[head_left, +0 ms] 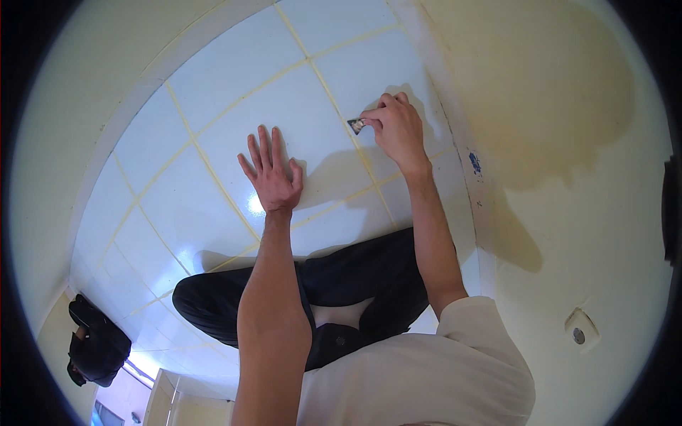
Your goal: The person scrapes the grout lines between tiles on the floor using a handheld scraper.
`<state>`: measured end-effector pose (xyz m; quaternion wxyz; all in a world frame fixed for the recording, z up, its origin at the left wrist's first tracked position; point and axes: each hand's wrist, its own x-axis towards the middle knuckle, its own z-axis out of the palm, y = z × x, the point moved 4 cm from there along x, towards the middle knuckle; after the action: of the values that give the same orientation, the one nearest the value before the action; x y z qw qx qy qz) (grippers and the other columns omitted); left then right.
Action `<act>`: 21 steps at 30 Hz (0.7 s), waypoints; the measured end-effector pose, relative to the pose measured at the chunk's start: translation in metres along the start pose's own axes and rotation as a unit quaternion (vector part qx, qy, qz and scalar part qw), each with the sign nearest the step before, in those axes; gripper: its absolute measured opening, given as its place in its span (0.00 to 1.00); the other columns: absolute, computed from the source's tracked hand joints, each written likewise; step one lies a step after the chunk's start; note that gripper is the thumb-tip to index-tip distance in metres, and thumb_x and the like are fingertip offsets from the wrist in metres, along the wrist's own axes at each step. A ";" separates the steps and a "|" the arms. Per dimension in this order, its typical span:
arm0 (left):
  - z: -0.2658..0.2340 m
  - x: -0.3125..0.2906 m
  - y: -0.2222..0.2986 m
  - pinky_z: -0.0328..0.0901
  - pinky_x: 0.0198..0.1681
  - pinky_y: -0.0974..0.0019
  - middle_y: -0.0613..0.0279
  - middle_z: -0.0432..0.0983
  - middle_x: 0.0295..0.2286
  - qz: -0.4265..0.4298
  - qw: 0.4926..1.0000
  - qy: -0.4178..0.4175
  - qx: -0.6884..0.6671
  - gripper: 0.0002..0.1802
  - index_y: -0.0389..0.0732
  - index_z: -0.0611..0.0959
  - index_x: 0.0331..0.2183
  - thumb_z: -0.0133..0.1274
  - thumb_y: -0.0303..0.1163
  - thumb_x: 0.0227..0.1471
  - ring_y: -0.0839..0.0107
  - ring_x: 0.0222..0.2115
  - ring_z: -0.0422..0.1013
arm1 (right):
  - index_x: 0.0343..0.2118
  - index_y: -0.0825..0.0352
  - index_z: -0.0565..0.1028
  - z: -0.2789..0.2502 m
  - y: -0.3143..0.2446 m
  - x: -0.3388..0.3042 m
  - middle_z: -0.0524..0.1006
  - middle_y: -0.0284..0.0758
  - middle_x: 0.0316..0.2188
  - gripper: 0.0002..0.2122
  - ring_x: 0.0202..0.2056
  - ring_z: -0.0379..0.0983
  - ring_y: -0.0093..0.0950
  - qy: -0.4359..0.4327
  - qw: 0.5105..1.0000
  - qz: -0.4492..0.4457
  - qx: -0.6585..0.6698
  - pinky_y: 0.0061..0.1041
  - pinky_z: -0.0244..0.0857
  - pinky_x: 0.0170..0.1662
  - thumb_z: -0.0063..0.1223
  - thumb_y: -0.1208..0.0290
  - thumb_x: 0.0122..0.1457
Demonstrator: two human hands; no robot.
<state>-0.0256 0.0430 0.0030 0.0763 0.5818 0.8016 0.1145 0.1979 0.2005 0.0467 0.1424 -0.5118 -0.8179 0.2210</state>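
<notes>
My left hand (275, 181) rests flat on a white floor tile (256, 103), fingers spread, with nothing in it. To its right and farther forward, my right hand (401, 135) is closed in a pinch. Between its thumb and fingers is a small flat dark piece with a pale patch (355, 126); its exact kind is unclear. The piece's dark end meets the floor beside a yellowish grout line (334, 96). My curled fingers cover its other end.
My legs in black trousers (369, 263) are folded on the floor close behind my hands. A cream wall (526, 92) rises at the right, with a small square fitting (579, 335) lower down. Something black (99, 344) hangs at the far lower left beside an opening.
</notes>
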 end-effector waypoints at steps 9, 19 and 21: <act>0.000 0.000 0.000 0.30 0.73 0.35 0.60 0.47 0.73 -0.001 1.000 0.000 0.002 0.42 0.49 0.60 0.71 0.47 0.41 0.56 0.52 0.74 0.40 | 0.30 0.57 0.88 -0.003 0.003 0.000 0.78 0.33 0.29 0.08 0.38 0.71 0.37 -0.008 1.000 -0.001 0.012 0.37 0.69 0.39 0.65 0.79 0.51; -0.001 0.001 0.001 0.30 0.73 0.34 0.60 0.48 0.73 0.001 1.000 0.003 0.001 0.43 0.50 0.61 0.71 0.48 0.40 0.56 0.52 0.74 0.40 | 0.30 0.56 0.89 -0.003 -0.001 -0.001 0.79 0.32 0.30 0.07 0.39 0.71 0.38 -0.047 0.999 -0.001 0.000 0.37 0.69 0.39 0.66 0.77 0.51; 0.000 0.000 0.001 0.31 0.73 0.34 0.60 0.48 0.73 0.000 1.000 0.004 0.000 0.42 0.50 0.61 0.71 0.47 0.40 0.56 0.52 0.74 0.40 | 0.30 0.56 0.89 -0.002 -0.002 -0.001 0.79 0.32 0.30 0.06 0.39 0.71 0.38 -0.052 0.999 -0.004 0.001 0.37 0.69 0.39 0.67 0.76 0.51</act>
<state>-0.0246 0.0433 0.0032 0.0735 0.5814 0.8018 0.1168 0.1980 0.1995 0.0494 0.1013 -0.4960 -0.8261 0.2476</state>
